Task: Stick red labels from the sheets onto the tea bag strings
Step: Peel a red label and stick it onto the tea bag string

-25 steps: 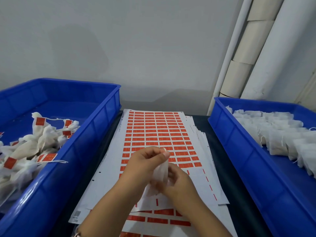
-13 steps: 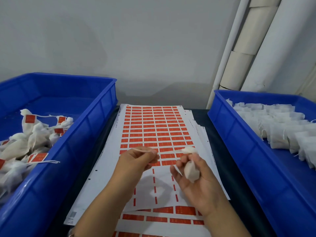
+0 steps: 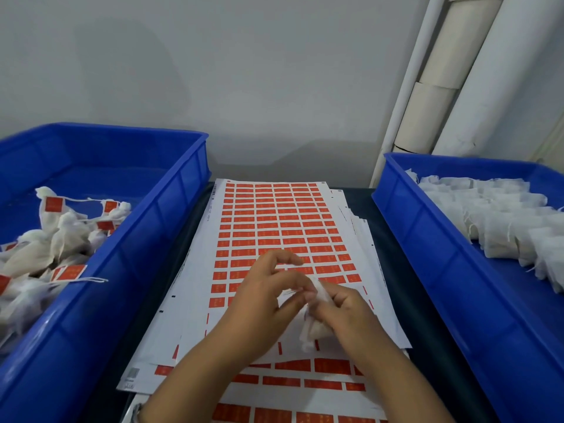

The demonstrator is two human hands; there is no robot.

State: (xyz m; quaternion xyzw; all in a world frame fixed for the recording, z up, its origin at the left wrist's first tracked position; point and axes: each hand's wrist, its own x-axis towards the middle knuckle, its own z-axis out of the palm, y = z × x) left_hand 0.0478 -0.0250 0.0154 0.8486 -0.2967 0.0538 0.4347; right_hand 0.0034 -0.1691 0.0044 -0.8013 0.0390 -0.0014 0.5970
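Change: since half a second ago your hands have closed together over the label sheet (image 3: 274, 227); then they were apart, string stretched between them.
Right tray (image 3: 433, 254): right of the sheet, unlabelled bags in rows.
Left tray (image 3: 128, 270): left of the sheet, bags already carrying red labels.
Sheet: top of a stack between the trays; near rows peeled, far rows full.
Left hand (image 3: 262, 300): over the sheet's near half; thumb and fingers curled toward the bag top. You appear to pinch the string, but it is not resolvable.
Right hand (image 3: 345, 312): touching the left hand; fingers curled round the tea bag (image 3: 311, 334), which hangs below them above the peeled rows.
Step, judged: freeing the string end before taking a label.
Advice: keep the string taut and clear of the bag; fold the label squarely over it, adhesive faces meeting.
Unclear: string itself, motion blur at fingertips, any label in hand; both trays cut off at the frame edges.
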